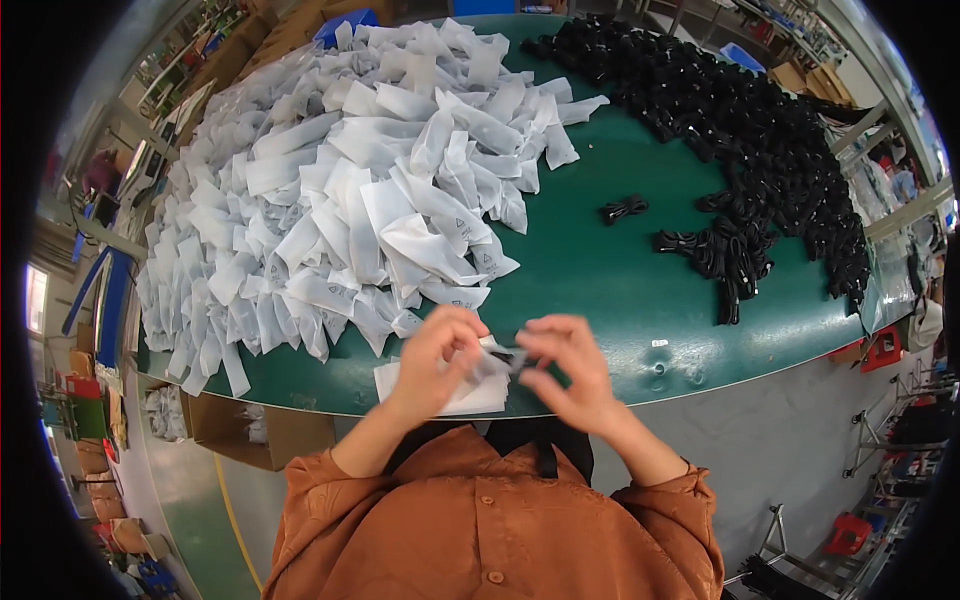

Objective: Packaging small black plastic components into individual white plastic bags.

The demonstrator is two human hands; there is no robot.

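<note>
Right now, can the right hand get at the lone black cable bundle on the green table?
Probably yes: only bare green tabletop appears between the right hand and the lone bundle, though its fingers look busy at a blurred dark item.

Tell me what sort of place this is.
Probably a factory workshop: a broad green worktable bears a heap of white translucent pouches and a pile of bundled black cables.

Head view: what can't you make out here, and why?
All in the head view:
Dark item between left hand and right hand: exact shape, blurred.
White stack: partly behind the left hand.
Cardboard box: far part, hidden by green table.
White tag: any marks, too small.
</note>
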